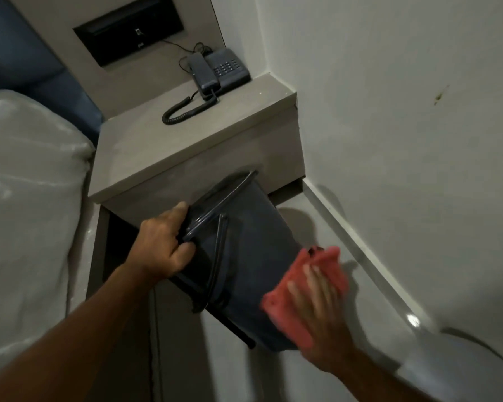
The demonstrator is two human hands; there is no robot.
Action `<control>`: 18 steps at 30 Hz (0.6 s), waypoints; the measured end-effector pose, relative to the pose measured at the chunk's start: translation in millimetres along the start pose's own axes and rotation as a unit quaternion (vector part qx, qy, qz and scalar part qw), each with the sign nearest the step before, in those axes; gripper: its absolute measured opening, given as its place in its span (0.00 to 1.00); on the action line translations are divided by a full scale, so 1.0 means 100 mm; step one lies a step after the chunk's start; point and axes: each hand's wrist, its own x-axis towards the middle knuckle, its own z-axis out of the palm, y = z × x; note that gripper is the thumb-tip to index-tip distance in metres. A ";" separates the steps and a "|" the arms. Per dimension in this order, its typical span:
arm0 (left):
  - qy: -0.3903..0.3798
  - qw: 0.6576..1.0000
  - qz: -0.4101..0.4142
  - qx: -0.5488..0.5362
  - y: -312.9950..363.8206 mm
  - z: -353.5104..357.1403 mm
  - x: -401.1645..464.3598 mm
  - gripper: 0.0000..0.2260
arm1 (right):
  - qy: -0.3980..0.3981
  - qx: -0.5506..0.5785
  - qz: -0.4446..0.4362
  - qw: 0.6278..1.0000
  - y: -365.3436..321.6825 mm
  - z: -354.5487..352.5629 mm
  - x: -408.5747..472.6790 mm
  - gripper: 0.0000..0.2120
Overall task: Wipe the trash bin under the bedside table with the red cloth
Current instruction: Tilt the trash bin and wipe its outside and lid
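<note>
The dark grey trash bin (244, 256) is lifted off the floor and tilted, in front of the bedside table (169, 146). My left hand (163, 245) grips its rim at the upper left corner. My right hand (317, 311) presses the red cloth (308, 274) flat against the bin's right side; the hand and cloth are blurred by motion. A thin dark bar or handle runs down the bin's front face.
A black corded telephone (218, 69) sits on the bedside table's top. The white bed (29, 198) is at the left, the white wall (404, 126) at the right. Grey floor (346, 250) and a baseboard lie beneath the bin.
</note>
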 end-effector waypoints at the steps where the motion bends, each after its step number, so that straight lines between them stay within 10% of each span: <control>1: 0.000 1.000 0.005 0.000 0.01 -0.01 -0.01 0.20 | -0.001 0.050 0.125 0.991 0.05 -0.02 0.01 0.28; 3: -0.020 1.000 0.012 0.002 -0.01 -0.03 -0.08 0.23 | 0.006 0.182 0.275 0.944 -0.02 -0.17 0.34 0.29; 8: -0.038 0.999 0.022 0.026 -0.06 0.02 -0.20 0.31 | 0.005 0.326 0.321 0.889 -0.79 -0.89 1.63 0.25; 14: -0.033 0.999 0.010 0.017 -0.10 0.00 -0.27 0.27 | 0.140 0.101 0.073 0.982 -0.78 -0.38 0.59 0.20; 16: -0.035 0.999 0.010 0.010 -0.10 0.01 -0.24 0.28 | 0.102 0.112 0.225 0.963 -0.48 -0.26 0.01 0.22; 18: -0.045 0.999 0.021 0.021 -0.06 0.04 -0.21 0.30 | 0.131 0.245 0.484 0.830 -0.33 -0.22 -0.12 0.37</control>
